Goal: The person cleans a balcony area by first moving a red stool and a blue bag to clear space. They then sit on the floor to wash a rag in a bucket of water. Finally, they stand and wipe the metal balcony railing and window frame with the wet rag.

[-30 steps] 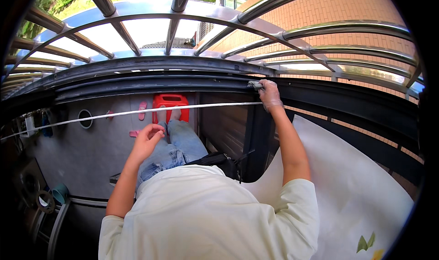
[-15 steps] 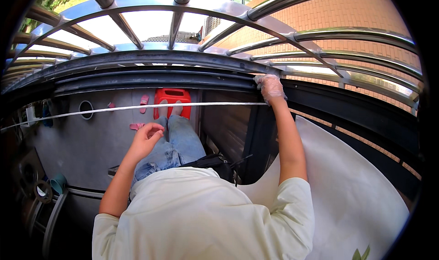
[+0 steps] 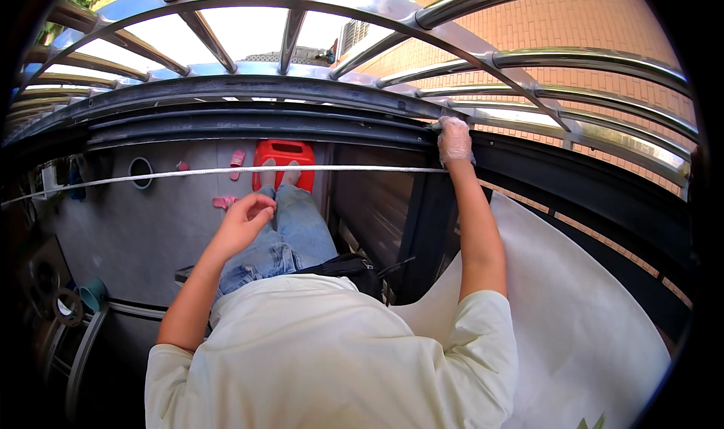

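Note:
My right hand (image 3: 455, 140) wears a clear plastic glove and presses at the dark window frame (image 3: 339, 131), by the corner where the sliding track meets the side rail. Its fingers are closed, and a small pale bit shows at the fingertips, too little to name. Bare and loosely curled, my left hand (image 3: 247, 219) hovers above my jeans with thumb and fingers apart and nothing in it. A white cord (image 3: 302, 169) runs across under the frame and passes behind my right wrist.
My feet stand on a red plastic stool (image 3: 299, 150). Shiny metal bars (image 3: 290, 36) arch beyond the frame. Pink slippers (image 3: 237, 159) and a round white-rimmed container (image 3: 140, 172) are on the grey floor. A white sheet (image 3: 573, 316) spreads at right; a teal bucket (image 3: 93, 293) is lower left.
My right hand has slid slightly to the right along the frame, toward the side rail. My left hand has shifted a little, its fingers still loosely curled.

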Demonstrator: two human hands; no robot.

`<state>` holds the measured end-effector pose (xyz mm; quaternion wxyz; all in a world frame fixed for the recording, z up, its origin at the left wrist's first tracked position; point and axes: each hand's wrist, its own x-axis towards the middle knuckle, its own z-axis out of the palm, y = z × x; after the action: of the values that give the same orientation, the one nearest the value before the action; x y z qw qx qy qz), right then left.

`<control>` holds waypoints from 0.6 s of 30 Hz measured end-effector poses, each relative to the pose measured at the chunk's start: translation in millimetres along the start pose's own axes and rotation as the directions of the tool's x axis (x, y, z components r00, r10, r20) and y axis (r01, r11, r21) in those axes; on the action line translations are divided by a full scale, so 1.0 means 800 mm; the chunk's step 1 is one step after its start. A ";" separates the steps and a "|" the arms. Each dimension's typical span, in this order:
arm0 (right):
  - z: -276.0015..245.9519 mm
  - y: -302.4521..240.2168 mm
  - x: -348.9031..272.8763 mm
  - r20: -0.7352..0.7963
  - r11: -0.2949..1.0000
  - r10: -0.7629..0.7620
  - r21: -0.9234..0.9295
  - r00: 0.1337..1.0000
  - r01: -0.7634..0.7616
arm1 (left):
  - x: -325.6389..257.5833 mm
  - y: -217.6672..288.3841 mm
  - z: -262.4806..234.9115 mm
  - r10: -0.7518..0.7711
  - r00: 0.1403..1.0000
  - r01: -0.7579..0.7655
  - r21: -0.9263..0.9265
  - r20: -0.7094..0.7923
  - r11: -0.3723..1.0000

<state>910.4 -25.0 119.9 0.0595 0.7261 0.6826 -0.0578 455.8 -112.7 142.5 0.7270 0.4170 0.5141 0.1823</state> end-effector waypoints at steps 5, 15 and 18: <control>0.025 0.010 -0.005 -0.200 0.992 -0.047 0.108 0.979 0.069 | 0.002 0.001 0.004 0.001 1.000 -0.001 0.010 -0.001 1.000; 0.025 -0.008 -0.008 -0.117 0.984 0.127 0.142 0.985 -0.110 | 0.003 -0.006 0.012 -0.027 1.000 0.027 -0.029 0.006 0.999; 0.032 -0.005 -0.006 -0.139 0.991 0.101 0.099 0.985 -0.088 | 0.005 -0.005 0.011 -0.017 1.000 0.017 -0.020 0.007 1.000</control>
<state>906.2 -33.5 95.7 -0.0209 0.7619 0.6464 -0.0339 464.4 -116.3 138.1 0.7346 0.4057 0.5132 0.1798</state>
